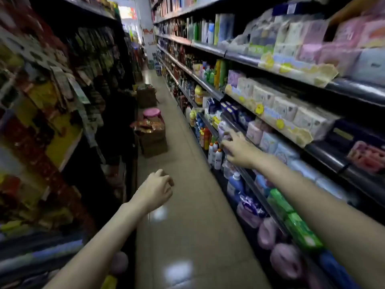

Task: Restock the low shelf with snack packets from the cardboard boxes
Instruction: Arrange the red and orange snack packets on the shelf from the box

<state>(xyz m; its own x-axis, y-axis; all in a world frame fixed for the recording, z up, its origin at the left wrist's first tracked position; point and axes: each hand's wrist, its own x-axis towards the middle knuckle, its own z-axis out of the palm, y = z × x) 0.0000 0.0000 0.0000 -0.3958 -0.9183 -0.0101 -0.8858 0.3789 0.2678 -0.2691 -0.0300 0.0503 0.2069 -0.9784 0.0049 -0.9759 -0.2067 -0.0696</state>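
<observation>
Restocking looks barely begun, as far as this view tells — the cardboard boxes (153, 140) stand well ahead down the aisle against the left shelving, the nearest heaped with snack packets (148, 124), a pink stool (151, 112) just behind it. Left hand (156, 189) hangs over the floor (187, 215), fingers loosely curled, holding nothing. Right hand (239, 150) reaches to the toiletries shelf (250, 178) on the right, fingers spread at a pale packet (224, 132) — whether they grip it I cannot tell. Everything remains: reaching the boxes, lifting packets, filling the low shelf, which I cannot pick out
</observation>
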